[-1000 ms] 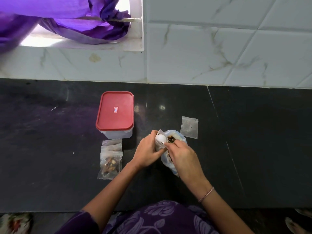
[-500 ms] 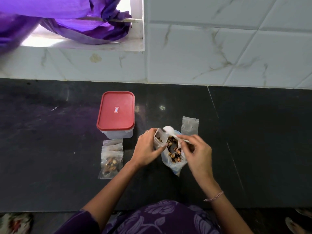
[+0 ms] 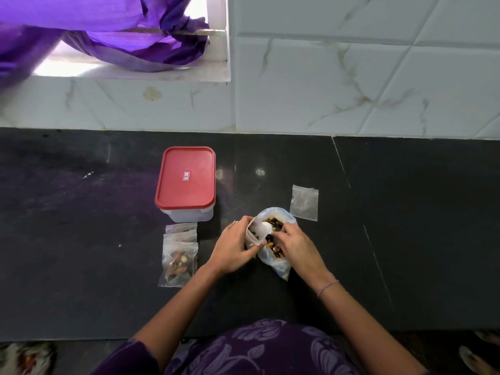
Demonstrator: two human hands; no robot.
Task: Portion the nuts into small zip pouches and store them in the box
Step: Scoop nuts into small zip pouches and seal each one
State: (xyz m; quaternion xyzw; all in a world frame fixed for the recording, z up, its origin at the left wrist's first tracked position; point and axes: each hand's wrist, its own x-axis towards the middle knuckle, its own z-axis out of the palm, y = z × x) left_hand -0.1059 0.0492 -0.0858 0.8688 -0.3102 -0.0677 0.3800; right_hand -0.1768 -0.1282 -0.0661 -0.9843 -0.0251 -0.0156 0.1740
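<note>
My left hand (image 3: 234,249) grips a small clear zip pouch (image 3: 253,234) with its mouth held open. My right hand (image 3: 296,246) pinches a white spoon (image 3: 264,228) whose bowl sits over the pouch's mouth. Behind the pouch lies a large clear bag of mixed nuts (image 3: 278,244) on the black counter. A stack of filled zip pouches (image 3: 180,255) lies to the left. An empty zip pouch (image 3: 304,203) lies to the right. The box (image 3: 185,182) with a red lid on stands shut behind the filled pouches.
The black stone counter (image 3: 81,239) runs wall to wall, with a white marble-tiled wall (image 3: 324,90) behind it. Purple cloth (image 3: 108,31) hangs at a window sill at the upper left. My purple floral garment fills the bottom of the view.
My right hand has brought the spoon from the far side of the nut bag back over the mouth of the small pouch. My left hand has kept its hold on the pouch.
</note>
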